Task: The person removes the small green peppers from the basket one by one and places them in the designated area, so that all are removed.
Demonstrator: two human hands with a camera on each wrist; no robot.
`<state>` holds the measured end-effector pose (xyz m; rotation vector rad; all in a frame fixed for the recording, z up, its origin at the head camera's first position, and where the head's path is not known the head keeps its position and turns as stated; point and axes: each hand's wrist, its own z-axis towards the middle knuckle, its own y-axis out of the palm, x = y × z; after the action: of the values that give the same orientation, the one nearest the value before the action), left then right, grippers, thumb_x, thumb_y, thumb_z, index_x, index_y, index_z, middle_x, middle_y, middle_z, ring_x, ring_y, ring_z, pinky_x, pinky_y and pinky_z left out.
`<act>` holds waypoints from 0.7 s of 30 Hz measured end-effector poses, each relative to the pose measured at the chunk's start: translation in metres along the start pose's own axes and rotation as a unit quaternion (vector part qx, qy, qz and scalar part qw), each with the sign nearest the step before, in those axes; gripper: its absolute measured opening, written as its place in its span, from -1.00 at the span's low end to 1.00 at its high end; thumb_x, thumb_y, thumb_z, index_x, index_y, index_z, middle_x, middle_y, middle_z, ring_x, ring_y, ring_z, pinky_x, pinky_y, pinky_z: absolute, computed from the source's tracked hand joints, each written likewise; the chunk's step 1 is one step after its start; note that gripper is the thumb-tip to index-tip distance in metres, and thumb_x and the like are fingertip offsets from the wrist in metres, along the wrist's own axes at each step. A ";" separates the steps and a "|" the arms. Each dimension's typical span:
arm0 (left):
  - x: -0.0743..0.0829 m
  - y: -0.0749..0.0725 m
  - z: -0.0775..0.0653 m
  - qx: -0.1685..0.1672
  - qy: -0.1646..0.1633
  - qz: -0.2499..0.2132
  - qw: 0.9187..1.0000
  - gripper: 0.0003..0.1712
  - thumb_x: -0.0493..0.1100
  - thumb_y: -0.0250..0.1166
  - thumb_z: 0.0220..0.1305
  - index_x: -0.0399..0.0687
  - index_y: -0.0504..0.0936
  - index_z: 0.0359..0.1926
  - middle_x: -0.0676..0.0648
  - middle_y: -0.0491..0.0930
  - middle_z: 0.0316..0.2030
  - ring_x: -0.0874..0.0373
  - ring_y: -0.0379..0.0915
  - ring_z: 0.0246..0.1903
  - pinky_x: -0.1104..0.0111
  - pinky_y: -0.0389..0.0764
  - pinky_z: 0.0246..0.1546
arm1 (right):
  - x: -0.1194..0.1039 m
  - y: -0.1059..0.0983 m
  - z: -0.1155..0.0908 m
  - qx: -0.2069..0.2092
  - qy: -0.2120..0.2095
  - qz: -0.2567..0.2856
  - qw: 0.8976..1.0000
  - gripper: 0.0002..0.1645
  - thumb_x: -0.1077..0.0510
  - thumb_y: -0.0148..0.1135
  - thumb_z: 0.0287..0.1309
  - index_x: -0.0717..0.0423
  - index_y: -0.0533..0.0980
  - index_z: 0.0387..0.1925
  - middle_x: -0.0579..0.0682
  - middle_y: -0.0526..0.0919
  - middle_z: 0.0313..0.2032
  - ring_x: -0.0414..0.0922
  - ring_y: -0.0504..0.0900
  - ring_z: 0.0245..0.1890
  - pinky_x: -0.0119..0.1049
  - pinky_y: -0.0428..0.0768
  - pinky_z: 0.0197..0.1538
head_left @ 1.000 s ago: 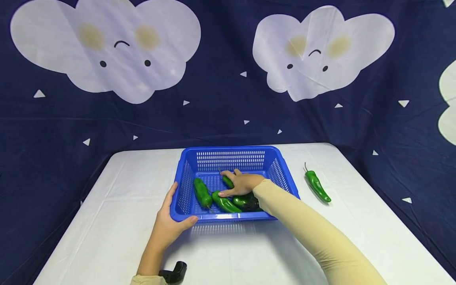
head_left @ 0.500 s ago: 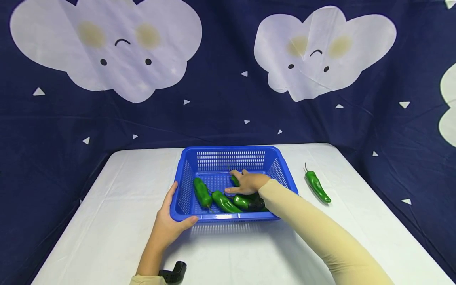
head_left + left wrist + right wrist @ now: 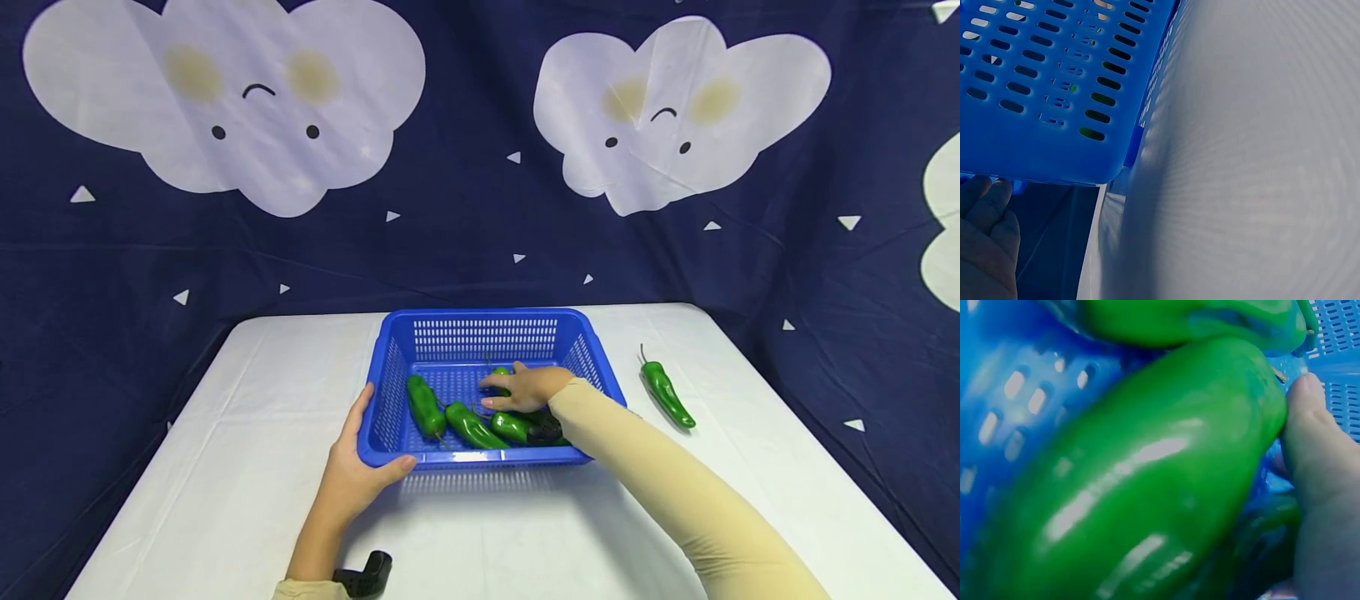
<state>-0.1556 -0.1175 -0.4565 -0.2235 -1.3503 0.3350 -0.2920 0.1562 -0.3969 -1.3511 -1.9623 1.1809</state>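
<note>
A blue perforated basket (image 3: 487, 315) stands on the white table with several green peppers inside. At its near left corner my left hand (image 3: 358, 467) holds the rim, thumb on the front edge and fingers along the side; fingertips (image 3: 997, 194) meet the rim in the left wrist view. Inside the basket my right hand (image 3: 528, 388) grips a green pepper (image 3: 501, 372) from above, mostly covered by the hand. Nearer the front lie a left pepper (image 3: 424, 406), a middle pepper (image 3: 474, 427) and a right one (image 3: 512, 428). A large pepper (image 3: 1147, 462) fills the right wrist view.
One more green pepper (image 3: 666, 395) lies on the table (image 3: 225, 467), right of the basket. A black wrist device (image 3: 369, 575) sits by the left forearm. Behind the table hangs a dark blue cloth (image 3: 465, 167) with white clouds.
My right hand has shifted right within the basket, and the pepper under it has moved right too. The left hand and basket stay put.
</note>
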 end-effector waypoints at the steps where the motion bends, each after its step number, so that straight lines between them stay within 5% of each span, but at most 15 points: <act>1: 0.000 0.000 0.000 0.000 0.000 0.000 1.000 0.34 -0.08 0.60 -0.13 0.24 -0.07 0.58 -0.36 0.19 0.45 -0.34 0.26 0.36 -0.18 0.41 0.26 | 0.000 0.000 0.000 0.000 0.001 0.002 1.000 -0.26 -0.55 -0.30 0.32 -0.60 0.05 0.48 0.21 -0.06 0.56 0.33 0.42 0.31 0.40 0.31 0.30; 21: -0.001 0.000 0.001 0.001 -0.001 -0.002 1.000 0.34 -0.07 0.60 -0.12 0.26 -0.06 0.58 -0.34 0.17 0.47 -0.34 0.23 0.38 -0.18 0.39 0.28 | 0.006 0.003 0.008 0.052 -0.029 0.094 0.994 -0.03 -0.61 0.15 0.01 -0.41 0.15 0.40 0.21 0.30 0.42 0.18 0.39 0.36 0.26 0.38 0.31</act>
<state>-0.1570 -0.1177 -0.4575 -0.2188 -1.3515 0.3320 -0.2990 0.1587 -0.4046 -1.4891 -1.8168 1.4038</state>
